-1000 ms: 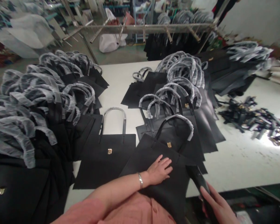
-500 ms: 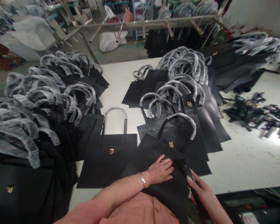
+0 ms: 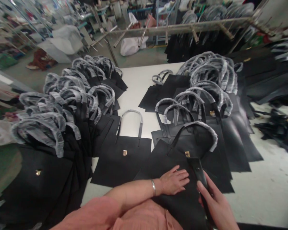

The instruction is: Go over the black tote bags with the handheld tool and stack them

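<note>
My left hand (image 3: 174, 181), with a silver bracelet at the wrist, lies flat with fingers apart on a black bag panel (image 3: 168, 166). At its right, my right hand (image 3: 212, 198) grips a long black strap (image 3: 198, 171), thumb on top; the strap's upper end lies just below a gold clasp (image 3: 187, 154). A wrapped handle (image 3: 212, 132) arches above that clasp. Left of my hands a black bag (image 3: 123, 163) with a gold clasp and one raised handle lies flat on the white table (image 3: 132, 78).
Piled black bags with plastic-wrapped handles (image 3: 50, 118) fill the left side. More overlapping bags (image 3: 232, 143) lie at the right, beside a heap of small black straps (image 3: 282, 127). A metal rail (image 3: 177, 28) runs beyond the table's far edge.
The view has swung left, so things appear further right. My right hand has brought the strap's upper end up near the gold clasp. My left hand still rests on the panel.
</note>
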Demonstrator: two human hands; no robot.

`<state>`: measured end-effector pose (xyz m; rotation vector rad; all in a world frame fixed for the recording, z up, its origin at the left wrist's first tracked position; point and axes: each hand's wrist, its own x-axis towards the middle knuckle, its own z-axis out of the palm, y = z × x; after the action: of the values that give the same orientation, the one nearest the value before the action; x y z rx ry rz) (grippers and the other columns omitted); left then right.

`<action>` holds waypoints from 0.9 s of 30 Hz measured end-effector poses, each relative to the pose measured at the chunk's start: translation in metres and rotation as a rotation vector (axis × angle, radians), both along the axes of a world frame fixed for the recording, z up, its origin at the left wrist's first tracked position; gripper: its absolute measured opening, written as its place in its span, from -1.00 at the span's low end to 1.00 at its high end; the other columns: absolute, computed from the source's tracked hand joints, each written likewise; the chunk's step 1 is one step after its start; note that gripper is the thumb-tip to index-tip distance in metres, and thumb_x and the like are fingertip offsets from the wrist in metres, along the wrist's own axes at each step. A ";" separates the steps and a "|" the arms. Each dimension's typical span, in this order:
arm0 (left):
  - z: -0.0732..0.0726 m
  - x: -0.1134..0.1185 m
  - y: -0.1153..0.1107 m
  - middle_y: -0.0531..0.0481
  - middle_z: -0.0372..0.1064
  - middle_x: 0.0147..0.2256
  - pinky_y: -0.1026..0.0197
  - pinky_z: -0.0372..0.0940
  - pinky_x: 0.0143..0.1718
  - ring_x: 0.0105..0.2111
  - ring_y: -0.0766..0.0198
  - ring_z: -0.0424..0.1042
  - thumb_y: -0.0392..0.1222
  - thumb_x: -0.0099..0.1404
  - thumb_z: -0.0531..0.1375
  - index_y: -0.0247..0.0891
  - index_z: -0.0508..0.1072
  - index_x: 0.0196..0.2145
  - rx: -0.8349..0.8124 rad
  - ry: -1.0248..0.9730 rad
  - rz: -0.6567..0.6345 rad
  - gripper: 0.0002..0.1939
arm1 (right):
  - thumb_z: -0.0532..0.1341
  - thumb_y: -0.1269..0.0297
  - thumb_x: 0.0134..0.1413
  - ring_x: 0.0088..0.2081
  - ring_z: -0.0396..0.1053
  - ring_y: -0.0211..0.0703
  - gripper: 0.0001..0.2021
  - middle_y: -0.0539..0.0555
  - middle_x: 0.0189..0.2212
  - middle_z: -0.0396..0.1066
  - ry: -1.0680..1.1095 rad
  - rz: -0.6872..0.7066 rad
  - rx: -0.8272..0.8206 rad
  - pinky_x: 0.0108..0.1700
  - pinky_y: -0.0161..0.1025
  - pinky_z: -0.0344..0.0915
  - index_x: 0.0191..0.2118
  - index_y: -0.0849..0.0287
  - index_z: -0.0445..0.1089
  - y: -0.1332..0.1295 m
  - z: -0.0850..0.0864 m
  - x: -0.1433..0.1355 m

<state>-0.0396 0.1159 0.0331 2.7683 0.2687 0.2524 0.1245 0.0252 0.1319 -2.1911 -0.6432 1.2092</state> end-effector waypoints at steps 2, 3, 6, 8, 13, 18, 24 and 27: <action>0.002 -0.016 0.006 -0.13 0.19 0.14 -0.05 -0.19 0.28 0.21 0.18 0.06 -0.11 0.39 0.01 -0.28 0.27 0.09 -0.015 -0.002 0.046 -0.63 | 0.16 -0.17 0.00 -0.58 0.39 -0.14 -0.27 -0.12 -0.63 0.42 0.061 0.112 -0.028 -0.47 -0.24 0.33 0.26 0.04 0.13 0.013 0.005 -0.007; 0.002 -0.026 0.010 -0.13 0.21 0.13 -0.06 -0.17 0.27 0.20 0.18 0.08 -0.13 0.39 0.00 -0.27 0.26 0.09 -0.018 -0.003 0.082 -0.64 | 0.14 -0.16 0.02 -0.59 0.39 -0.13 -0.28 -0.11 -0.61 0.44 0.089 0.178 -0.049 -0.47 -0.23 0.33 0.26 0.07 0.12 0.021 0.006 -0.012; 0.001 -0.050 0.019 -0.13 0.27 0.08 0.00 -0.07 0.22 0.16 0.19 0.15 -0.13 0.39 0.01 -0.29 0.27 0.08 -0.008 -0.002 0.117 -0.64 | 0.11 -0.09 0.06 -0.62 0.40 -0.11 -0.31 -0.06 -0.59 0.46 0.107 0.338 -0.077 -0.48 -0.21 0.33 0.24 0.18 0.16 0.047 0.002 -0.026; -0.003 -0.058 0.021 -0.12 0.31 0.04 0.06 -0.02 0.20 0.13 0.21 0.19 -0.13 0.39 0.03 -0.30 0.29 0.06 0.001 -0.008 0.096 -0.66 | 0.11 -0.07 0.06 -0.65 0.38 -0.10 -0.32 -0.05 -0.63 0.45 0.115 0.400 -0.083 -0.49 -0.20 0.31 0.23 0.24 0.19 0.065 -0.003 -0.035; -0.014 -0.058 0.019 -0.07 0.37 -0.03 0.03 -0.04 0.18 0.07 0.26 0.24 -0.15 0.39 0.03 -0.28 0.34 -0.02 -0.012 -0.029 0.125 -0.73 | 0.09 -0.10 0.08 -0.68 0.38 -0.04 -0.31 -0.10 -0.80 0.32 0.093 0.458 -0.096 -0.55 -0.20 0.27 0.24 0.22 0.18 0.094 -0.010 -0.046; -0.015 -0.057 0.019 -0.06 0.35 -0.01 0.02 -0.03 0.17 0.02 0.28 0.26 -0.14 0.43 -0.05 -0.27 0.33 -0.02 -0.029 -0.045 0.158 -0.71 | 0.15 -0.07 0.03 -0.65 0.40 -0.06 -0.34 -0.08 -0.68 0.43 0.083 0.473 -0.106 -0.45 -0.17 0.34 0.21 0.17 0.23 0.086 -0.004 -0.041; -0.014 -0.057 0.019 -0.03 0.37 -0.02 -0.01 -0.05 0.19 0.09 0.26 0.19 -0.16 0.42 -0.05 -0.27 0.34 -0.02 -0.055 -0.033 0.143 -0.71 | 0.10 -0.15 0.04 -0.59 0.45 0.01 -0.32 -0.04 -0.64 0.47 0.070 0.483 -0.163 -0.48 -0.15 0.34 0.21 0.13 0.22 0.102 -0.010 -0.044; -0.016 -0.058 0.019 0.03 0.34 0.02 -0.02 -0.08 0.22 0.14 0.25 0.14 -0.22 0.37 -0.01 -0.24 0.35 -0.02 -0.064 -0.006 0.132 -0.72 | 0.14 -0.14 -0.01 -0.19 0.49 0.11 -0.31 0.12 -0.21 0.55 -0.004 0.479 -0.074 -0.19 -0.14 0.37 0.19 0.17 0.25 0.115 -0.016 -0.054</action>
<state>-0.0974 0.1354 0.0175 2.6892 0.4512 0.2797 0.0709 0.1398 0.1159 -2.1660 -1.1905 1.4791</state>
